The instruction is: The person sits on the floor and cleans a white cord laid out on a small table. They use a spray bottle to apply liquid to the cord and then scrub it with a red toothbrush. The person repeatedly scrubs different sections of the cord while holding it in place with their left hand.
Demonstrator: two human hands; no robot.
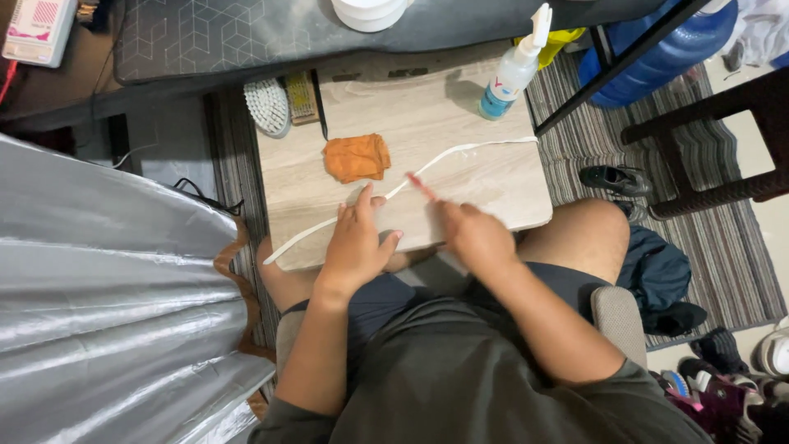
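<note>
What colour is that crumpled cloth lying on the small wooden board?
Orange. The cloth shows best in the head view, lying just beyond the white lace.

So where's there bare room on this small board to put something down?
Bare wood lies right of the orange cloth, between the spray bottle and the white lace, and along the board's right edge. The back-left corner is crowded by two brushes; both hands, left hand and right hand, fill the near edge.

- Soft, even indoor light falls on the pale wooden counter (460, 156).
- The spray bottle (511, 70) casts a faint shadow leftward.
- The silver sheet (107, 288) shows streaky glare.
- The right hand (472, 234) is motion-blurred; the left hand (355, 245) stays sharp.
- Straight lines bow slightly near the edges.
</note>
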